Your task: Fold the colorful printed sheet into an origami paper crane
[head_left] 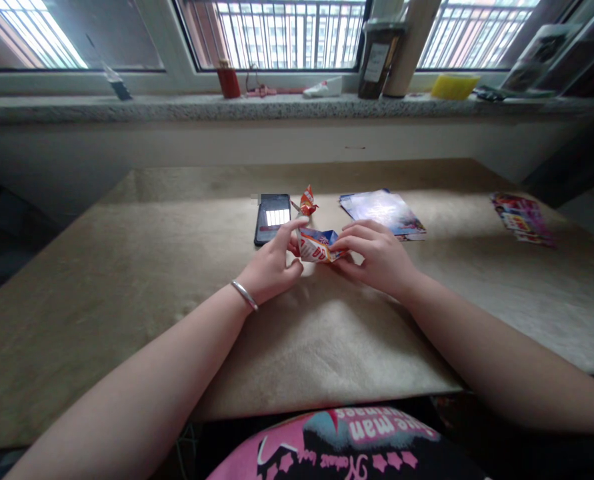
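Between my hands, above the table, is a partly folded piece of printed paper, white and orange with red lettering outside and blue inside. My left hand grips its left end, index finger stretched along the edge and thumb below. The fingers of my right hand are closed on its right end, with the thumb underneath. Just behind stands a small orange-red folded paper piece with pointed tips. A dark smartphone lies beside my left fingers, its screen reflecting the window.
A stack of printed sheets lies behind my right hand. More colourful cards are fanned out at the far right of the table. The windowsill holds a red container, a dark bottle and a yellow sponge-like block.
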`<state>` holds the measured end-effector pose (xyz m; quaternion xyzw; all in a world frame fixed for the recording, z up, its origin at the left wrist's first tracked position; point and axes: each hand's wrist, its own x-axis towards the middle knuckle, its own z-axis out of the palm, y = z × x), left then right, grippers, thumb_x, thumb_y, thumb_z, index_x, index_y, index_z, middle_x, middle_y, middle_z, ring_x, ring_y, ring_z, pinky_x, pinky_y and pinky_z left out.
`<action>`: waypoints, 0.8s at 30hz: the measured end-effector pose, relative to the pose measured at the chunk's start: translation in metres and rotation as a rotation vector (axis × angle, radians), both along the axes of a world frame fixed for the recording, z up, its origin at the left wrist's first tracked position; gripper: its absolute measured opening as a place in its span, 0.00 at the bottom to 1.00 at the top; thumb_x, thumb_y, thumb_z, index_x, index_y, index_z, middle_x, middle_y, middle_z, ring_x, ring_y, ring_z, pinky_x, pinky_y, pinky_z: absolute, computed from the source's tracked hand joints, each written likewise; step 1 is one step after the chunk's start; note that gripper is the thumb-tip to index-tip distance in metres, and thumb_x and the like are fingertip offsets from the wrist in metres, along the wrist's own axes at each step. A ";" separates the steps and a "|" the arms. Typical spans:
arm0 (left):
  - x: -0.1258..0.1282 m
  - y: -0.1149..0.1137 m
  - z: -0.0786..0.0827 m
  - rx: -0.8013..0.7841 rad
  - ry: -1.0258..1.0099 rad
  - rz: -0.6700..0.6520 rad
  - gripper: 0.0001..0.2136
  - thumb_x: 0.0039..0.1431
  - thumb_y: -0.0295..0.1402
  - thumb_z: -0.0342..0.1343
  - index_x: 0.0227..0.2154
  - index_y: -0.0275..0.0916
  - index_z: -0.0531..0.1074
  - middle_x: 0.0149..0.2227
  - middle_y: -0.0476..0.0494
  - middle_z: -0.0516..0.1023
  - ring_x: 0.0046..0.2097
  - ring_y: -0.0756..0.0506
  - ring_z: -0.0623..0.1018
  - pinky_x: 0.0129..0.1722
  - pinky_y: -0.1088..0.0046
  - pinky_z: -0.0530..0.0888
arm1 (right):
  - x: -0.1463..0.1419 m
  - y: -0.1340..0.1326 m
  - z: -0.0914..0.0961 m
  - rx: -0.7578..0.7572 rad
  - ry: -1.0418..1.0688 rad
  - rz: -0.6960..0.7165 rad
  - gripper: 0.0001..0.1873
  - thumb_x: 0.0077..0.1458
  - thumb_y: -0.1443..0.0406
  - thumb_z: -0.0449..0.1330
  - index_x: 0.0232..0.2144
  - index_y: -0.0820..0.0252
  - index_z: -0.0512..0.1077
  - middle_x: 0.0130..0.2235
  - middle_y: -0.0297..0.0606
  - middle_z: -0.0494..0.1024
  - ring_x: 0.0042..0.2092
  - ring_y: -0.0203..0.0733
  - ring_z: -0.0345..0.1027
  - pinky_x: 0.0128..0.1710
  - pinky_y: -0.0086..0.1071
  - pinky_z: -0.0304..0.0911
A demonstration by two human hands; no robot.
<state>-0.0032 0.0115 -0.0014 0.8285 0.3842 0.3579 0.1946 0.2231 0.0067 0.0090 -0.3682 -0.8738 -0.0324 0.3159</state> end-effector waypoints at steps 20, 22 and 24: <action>0.002 0.006 -0.003 -0.181 -0.125 0.090 0.15 0.51 0.25 0.55 0.44 0.37 0.68 0.28 0.52 0.66 0.27 0.54 0.69 0.27 0.78 0.69 | 0.001 -0.003 0.004 -0.062 -0.064 0.170 0.11 0.50 0.59 0.62 0.35 0.58 0.73 0.38 0.39 0.77 0.43 0.44 0.67 0.44 0.38 0.62; 0.001 0.006 -0.001 -0.101 -0.073 0.087 0.15 0.52 0.23 0.54 0.43 0.37 0.70 0.28 0.51 0.67 0.29 0.53 0.69 0.30 0.77 0.70 | 0.001 -0.003 0.003 -0.060 -0.076 0.140 0.10 0.51 0.61 0.61 0.36 0.59 0.72 0.37 0.39 0.77 0.41 0.44 0.67 0.43 0.38 0.61; 0.000 0.006 0.000 -0.007 -0.006 0.093 0.14 0.52 0.23 0.53 0.43 0.38 0.71 0.30 0.49 0.68 0.32 0.52 0.70 0.33 0.75 0.70 | 0.001 -0.003 0.002 -0.079 -0.077 0.127 0.08 0.52 0.63 0.60 0.35 0.59 0.73 0.35 0.39 0.78 0.38 0.42 0.67 0.40 0.36 0.61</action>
